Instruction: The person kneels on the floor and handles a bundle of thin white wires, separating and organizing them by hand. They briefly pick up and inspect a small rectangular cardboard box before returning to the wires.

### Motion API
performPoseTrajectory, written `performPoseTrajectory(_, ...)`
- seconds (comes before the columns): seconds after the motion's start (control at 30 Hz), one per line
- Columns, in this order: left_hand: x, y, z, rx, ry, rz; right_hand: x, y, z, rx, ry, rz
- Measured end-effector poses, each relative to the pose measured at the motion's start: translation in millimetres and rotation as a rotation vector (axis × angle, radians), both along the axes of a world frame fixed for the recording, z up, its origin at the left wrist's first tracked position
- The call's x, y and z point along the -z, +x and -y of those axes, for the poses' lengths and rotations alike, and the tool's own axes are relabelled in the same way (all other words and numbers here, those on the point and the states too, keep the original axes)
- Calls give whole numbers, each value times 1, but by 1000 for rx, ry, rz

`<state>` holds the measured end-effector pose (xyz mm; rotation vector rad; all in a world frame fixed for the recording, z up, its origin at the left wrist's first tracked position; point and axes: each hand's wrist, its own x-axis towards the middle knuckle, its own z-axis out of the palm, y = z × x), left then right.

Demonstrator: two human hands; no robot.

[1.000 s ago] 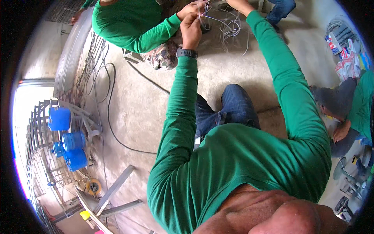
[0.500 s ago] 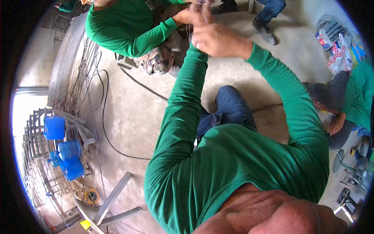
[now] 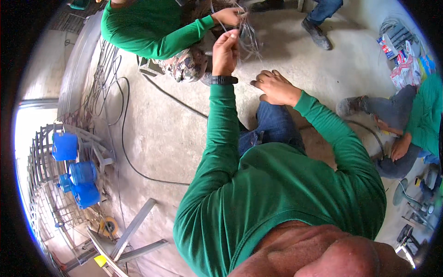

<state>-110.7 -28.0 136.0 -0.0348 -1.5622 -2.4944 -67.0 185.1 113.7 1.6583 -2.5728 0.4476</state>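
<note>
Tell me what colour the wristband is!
The wristband is black, showing best in the head view.

Pale concrete floor (image 3: 157, 134): dark cables (image 3: 174, 97) curving across left part, plastic bags (image 3: 404, 74) far right.

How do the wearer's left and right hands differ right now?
The left hand is at the clear strands, thumb and fingers close together; the right hand is apart from them, its thumb away from its fingers. The left hand has a black watch at its wrist, while no watch shows at the right hand's. Both are ungloved and extend from green sleeves.
</note>
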Motion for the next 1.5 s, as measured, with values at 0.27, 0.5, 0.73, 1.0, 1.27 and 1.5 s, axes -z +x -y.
performPoseTrajectory(0.27, -2, 98, 54, -276, 356, -81, -11, -98, 12, 288, -1029, 746)
performPoseTrajectory(0.5, -25, 228, 98, -318, 206, -205, 77, -193, 52, 608, -934, 995)
performPoseTrajectory(0.73, -26, 276, 107, -496, 46, -4, 103, -244, 97, 442, -1165, 1690)
performPoseTrajectory(1.0, -33, 286, 110, -589, -28, 112, 95, -291, 87, -56, -1324, 1822)
performPoseTrajectory(1.27, -23, 307, 110, -685, 8, 184, 43, -274, 102, -116, -1262, 1746)
performPoseTrajectory(1.5, -16, 312, 111, -644, 46, 129, 16, -244, 97, -145, -1303, 1866)
